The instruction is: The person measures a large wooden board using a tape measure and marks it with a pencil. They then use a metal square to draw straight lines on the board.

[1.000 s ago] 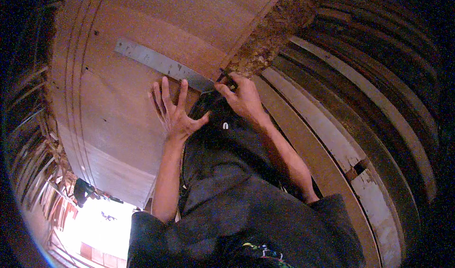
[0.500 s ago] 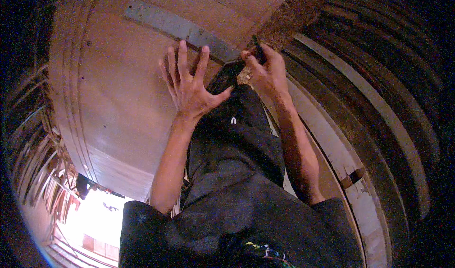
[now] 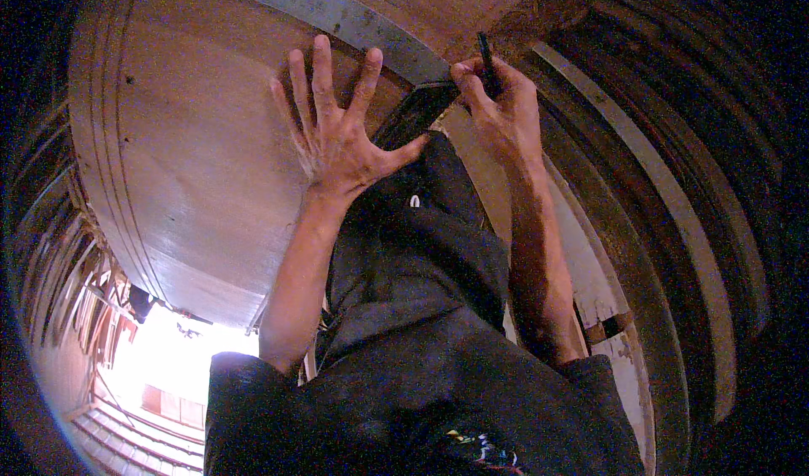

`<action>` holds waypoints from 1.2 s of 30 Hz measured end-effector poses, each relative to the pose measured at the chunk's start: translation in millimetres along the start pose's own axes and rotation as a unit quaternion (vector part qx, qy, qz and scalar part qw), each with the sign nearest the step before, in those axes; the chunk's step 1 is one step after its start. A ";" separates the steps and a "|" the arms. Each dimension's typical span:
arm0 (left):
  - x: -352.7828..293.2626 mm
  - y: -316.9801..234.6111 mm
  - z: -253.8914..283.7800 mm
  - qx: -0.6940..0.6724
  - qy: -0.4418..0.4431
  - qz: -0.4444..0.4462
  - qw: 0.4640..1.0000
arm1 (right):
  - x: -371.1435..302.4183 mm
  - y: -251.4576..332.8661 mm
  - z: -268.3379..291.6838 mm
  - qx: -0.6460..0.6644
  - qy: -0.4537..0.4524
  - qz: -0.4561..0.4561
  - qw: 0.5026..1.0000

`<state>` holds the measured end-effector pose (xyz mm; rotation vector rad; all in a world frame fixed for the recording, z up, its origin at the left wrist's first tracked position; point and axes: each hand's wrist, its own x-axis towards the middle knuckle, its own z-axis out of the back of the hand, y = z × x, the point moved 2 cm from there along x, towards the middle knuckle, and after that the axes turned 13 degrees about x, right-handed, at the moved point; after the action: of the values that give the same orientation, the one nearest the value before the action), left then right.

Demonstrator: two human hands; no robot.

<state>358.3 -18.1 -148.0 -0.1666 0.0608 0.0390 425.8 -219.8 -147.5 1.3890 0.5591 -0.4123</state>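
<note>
A large brown wooden panel [image 3: 194, 164] fills the upper left. A long grey metal ruler [image 3: 337, 13] lies across its top edge. My left hand [image 3: 337, 131] is spread flat on the panel just below the ruler, fingertips reaching toward it, holding nothing. My right hand [image 3: 497, 105] is closed around a dark pencil [image 3: 486, 55], whose tip meets the ruler's right end beside the panel's edge. My dark-clothed leg [image 3: 421, 240] rises between both forearms toward the panel.
Stacked wooden planks and boards [image 3: 657, 189] curve along the right side. A rough, crumbly board edge [image 3: 548, 4] sits at the top right. More stacked timber [image 3: 76, 307] lies at lower left beside a bright opening [image 3: 168, 366].
Both hands and the ruler have shifted upward in the picture. My left hand has spread wider on the panel. My right hand now holds the pencil at the ruler's end.
</note>
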 end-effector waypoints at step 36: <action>2.8 8.4 -9.6 0.011 0.007 0.012 1.000 | 13.8 -29.2 -7.0 -0.084 0.015 0.017 0.996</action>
<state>360.2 -11.3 -159.0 -0.1446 0.0766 0.0617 418.9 -216.4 -179.7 1.2434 0.5812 -0.3106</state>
